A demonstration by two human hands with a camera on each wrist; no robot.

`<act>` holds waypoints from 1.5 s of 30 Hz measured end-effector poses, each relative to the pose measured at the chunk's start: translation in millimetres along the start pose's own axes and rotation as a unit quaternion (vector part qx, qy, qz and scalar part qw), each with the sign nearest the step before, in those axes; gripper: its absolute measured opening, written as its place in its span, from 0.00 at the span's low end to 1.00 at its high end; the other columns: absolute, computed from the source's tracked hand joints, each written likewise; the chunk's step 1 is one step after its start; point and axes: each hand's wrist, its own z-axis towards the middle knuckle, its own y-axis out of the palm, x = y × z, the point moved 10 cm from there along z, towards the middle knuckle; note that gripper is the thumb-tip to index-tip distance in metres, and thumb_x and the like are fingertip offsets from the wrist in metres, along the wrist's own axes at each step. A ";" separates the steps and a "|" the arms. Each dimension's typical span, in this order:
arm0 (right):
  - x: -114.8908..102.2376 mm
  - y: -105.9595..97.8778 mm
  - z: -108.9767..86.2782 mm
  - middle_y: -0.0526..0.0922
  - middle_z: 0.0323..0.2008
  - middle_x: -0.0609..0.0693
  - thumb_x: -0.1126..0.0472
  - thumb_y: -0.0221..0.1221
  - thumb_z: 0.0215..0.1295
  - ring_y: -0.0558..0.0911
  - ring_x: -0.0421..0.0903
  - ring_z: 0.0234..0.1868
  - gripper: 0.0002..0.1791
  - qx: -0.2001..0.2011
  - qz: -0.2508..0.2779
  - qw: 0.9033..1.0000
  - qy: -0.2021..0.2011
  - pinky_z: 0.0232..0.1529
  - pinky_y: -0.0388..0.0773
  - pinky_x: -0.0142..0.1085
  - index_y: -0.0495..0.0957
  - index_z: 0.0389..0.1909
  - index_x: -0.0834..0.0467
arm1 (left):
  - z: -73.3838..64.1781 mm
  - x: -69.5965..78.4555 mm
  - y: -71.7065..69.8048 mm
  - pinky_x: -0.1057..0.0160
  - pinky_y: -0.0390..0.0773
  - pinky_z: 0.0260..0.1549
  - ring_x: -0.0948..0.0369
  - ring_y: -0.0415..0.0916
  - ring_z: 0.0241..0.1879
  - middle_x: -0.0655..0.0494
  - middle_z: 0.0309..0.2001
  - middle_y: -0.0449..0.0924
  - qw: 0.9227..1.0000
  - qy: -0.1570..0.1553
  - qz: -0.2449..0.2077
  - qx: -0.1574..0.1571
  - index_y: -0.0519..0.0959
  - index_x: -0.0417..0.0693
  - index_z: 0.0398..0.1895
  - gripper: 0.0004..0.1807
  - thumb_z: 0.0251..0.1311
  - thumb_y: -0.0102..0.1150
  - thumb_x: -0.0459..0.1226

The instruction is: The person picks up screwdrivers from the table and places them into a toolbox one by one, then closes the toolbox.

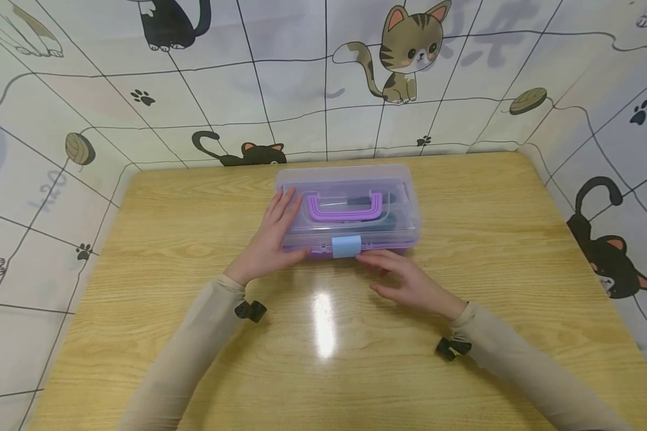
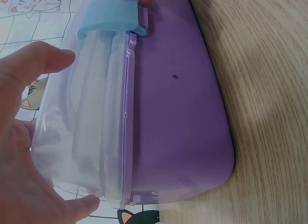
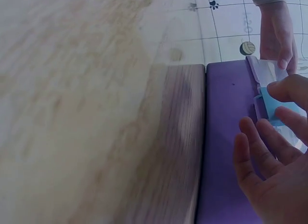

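A purple storage box with a clear lid stands closed at the far side of the table. Across the left of the lid lies my left hand, its fingers spread and fairly straight. At the front edge, a light blue latch overlaps the lid and the purple body. My right hand is at the front right, a fingertip right at the latch and the other fingers loosely bent. A purple carrying handle lies flat on the lid. Dark and teal shapes show blurred through the plastic.
Under the box is a wood-grain table. Cat-patterned sheeting stands behind the table and along both sides. Small black devices sit at both wrists, by beige sleeves.
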 end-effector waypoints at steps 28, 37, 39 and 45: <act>-20.6 -0.8 4.7 0.74 0.57 0.57 0.52 0.49 0.72 0.78 0.53 0.51 0.30 0.031 -0.234 0.969 -0.074 0.51 0.76 0.46 0.61 0.72 0.57 | -0.2 -0.4 -0.8 0.47 0.37 0.70 0.43 0.31 0.73 0.36 0.74 0.43 1.000 0.000 0.011 0.007 0.52 0.32 0.73 0.52 0.48 0.71 0.39; -25.8 -8.0 10.3 0.75 0.58 0.55 0.64 0.58 0.62 0.78 0.52 0.52 0.35 0.047 -0.246 0.966 -0.066 0.53 0.76 0.44 0.62 0.71 0.59 | 0.5 -2.2 0.1 0.47 0.37 0.70 0.44 0.31 0.73 0.37 0.74 0.43 1.000 -0.002 0.009 0.007 0.52 0.32 0.73 0.53 0.48 0.72 0.38; -28.9 -7.7 12.4 0.77 0.55 0.55 0.65 0.59 0.59 0.79 0.52 0.48 0.33 0.050 -0.267 0.960 -0.073 0.50 0.77 0.45 0.66 0.68 0.61 | 0.5 -2.7 0.0 0.47 0.37 0.70 0.44 0.31 0.73 0.37 0.74 0.43 1.000 -0.003 0.009 0.007 0.52 0.32 0.73 0.52 0.48 0.72 0.38; -33.7 -5.1 17.1 0.80 0.46 0.56 0.65 0.63 0.55 0.81 0.52 0.40 0.30 0.057 -0.309 0.946 -0.082 0.41 0.80 0.44 0.73 0.62 0.65 | 0.1 -1.9 -0.9 0.48 0.36 0.70 0.44 0.31 0.74 0.37 0.74 0.43 1.000 -0.003 0.007 0.008 0.52 0.32 0.73 0.52 0.48 0.72 0.38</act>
